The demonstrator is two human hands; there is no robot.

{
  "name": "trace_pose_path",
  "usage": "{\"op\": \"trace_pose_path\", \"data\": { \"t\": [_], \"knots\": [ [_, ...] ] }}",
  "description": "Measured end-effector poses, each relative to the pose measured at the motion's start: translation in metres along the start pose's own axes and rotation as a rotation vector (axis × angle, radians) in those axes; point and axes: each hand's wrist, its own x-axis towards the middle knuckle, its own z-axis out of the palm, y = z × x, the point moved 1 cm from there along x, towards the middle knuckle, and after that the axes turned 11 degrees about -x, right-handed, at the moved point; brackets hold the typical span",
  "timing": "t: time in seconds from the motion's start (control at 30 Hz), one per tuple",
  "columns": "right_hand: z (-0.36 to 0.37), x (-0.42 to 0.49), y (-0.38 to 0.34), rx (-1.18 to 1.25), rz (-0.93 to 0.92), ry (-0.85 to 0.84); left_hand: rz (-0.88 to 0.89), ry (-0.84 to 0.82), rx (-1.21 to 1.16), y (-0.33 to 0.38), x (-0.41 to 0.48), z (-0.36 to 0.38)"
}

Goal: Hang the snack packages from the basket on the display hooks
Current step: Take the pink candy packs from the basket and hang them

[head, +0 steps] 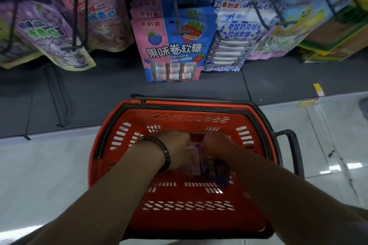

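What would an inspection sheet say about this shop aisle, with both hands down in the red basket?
Surface: pale, glossy tiled floor; the red shopping basket stands on it.
Job's things: one pink and blue snack package lies in the basket; a matching package hangs on the display hook above.
Clutter: yellow price tag near the shelf edge; cardboard box at right.
Grippers: left hand and right hand both grip the snack package; the view is blurred.
Cables: nothing seen.
Surroundings: candy bags in purple, pink and blue-white hang on neighbouring hooks.
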Motion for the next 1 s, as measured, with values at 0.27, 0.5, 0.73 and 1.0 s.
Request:
{"op": "trace_pose_path", "data": {
  "t": [0.27,0.5,0.73,1.0],
  "knots": [
    [-0.111,-0.096,-0.013,-0.329,-0.204,0.106,0.064,0.263,-0.044,-0.018,-0.002,-0.001],
    [-0.165,-0.179,0.008,-0.118,-0.313,0.437,0.182,0.379,-0.325,-0.004,-0.016,-0.001],
    [-0.11,-0.162,0.07,1.152,0.002,0.854,0.213,0.597,-0.809,-0.022,-0.032,-0.005],
    [-0.109,-0.156,0.06,1.626,-0.361,0.368,0.252,0.56,-1.322,-0.01,-0.046,-0.014]
  ]
}}
